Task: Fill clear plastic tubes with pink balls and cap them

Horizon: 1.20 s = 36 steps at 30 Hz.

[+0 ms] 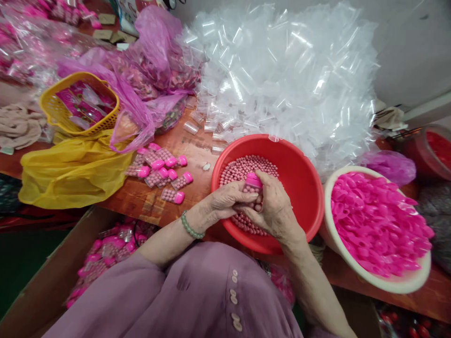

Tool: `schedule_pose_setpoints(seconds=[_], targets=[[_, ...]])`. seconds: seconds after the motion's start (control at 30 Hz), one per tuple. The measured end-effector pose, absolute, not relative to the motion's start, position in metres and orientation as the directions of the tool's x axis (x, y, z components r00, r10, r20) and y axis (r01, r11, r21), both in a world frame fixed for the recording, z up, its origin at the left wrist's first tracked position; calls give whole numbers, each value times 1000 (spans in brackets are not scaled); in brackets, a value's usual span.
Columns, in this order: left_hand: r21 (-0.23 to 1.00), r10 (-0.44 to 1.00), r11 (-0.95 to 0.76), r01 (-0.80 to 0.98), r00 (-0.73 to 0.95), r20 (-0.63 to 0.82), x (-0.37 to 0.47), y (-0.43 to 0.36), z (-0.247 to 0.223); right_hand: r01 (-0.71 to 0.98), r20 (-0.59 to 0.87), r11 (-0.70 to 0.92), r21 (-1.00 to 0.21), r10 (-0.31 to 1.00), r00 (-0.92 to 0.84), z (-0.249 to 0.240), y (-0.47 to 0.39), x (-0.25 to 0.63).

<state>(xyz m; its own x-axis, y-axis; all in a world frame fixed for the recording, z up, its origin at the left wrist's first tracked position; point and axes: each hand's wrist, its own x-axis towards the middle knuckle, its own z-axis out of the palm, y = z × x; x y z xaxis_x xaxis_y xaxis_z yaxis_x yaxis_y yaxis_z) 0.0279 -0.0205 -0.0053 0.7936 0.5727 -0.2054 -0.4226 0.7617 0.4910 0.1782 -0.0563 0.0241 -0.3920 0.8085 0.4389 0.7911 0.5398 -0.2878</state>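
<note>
Small clear plastic bottle (251, 188) with a hot-pink cap (253, 180) and pink beads inside is up over the big round red plastic basin (303, 197) of loose pink beads (248, 165). Left hand's (227, 199) fingers are curled in around its side, right hand's (276, 204) are closed in by the cap, so yeah, both have hold of it. Round cream plastic tub (394, 286) of hot-pink plastic pieces (377, 220) sits just beside the basin on the brown wooden desk (197, 188).

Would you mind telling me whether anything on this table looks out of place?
One small oddity: a whitish scrap lies by itself on the wooden table, left of the red basin, matching neither the pink-capped containers nor the clear tubes nearby.
</note>
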Motion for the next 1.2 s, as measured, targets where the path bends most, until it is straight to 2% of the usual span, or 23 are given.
schedule_pose_setpoints(seconds=[0.13,0.3,0.4,0.57,0.67,0.77,0.87,1.2], targets=[[481,557,765,-427,815,-161,27,-21,-5,772,500,606,-193,738,-454,24,-51,176],[481,543,773,-414,823,-165,26,-21,-6,767,573,611,-195,706,-416,14,-48,177],[504,549,761,-407,819,-168,26,-21,-8,755,547,599,-267,739,-393,13,-49,178],[542,616,712,-446,768,-177,29,-22,-6,682,398,524,-510,847,-352,20,-51,189],[554,639,696,-457,746,-188,31,-23,-4,664,362,491,-564,870,-336,21,-51,195],[547,603,732,-406,760,-243,32,-22,-5,676,335,522,-521,853,-400,19,-50,193],[532,592,749,-394,759,-271,32,-21,-6,723,389,542,-428,833,-394,13,-50,186],[573,549,738,-358,811,-200,30,-23,-6,797,581,580,-169,712,-395,5,-54,181]])
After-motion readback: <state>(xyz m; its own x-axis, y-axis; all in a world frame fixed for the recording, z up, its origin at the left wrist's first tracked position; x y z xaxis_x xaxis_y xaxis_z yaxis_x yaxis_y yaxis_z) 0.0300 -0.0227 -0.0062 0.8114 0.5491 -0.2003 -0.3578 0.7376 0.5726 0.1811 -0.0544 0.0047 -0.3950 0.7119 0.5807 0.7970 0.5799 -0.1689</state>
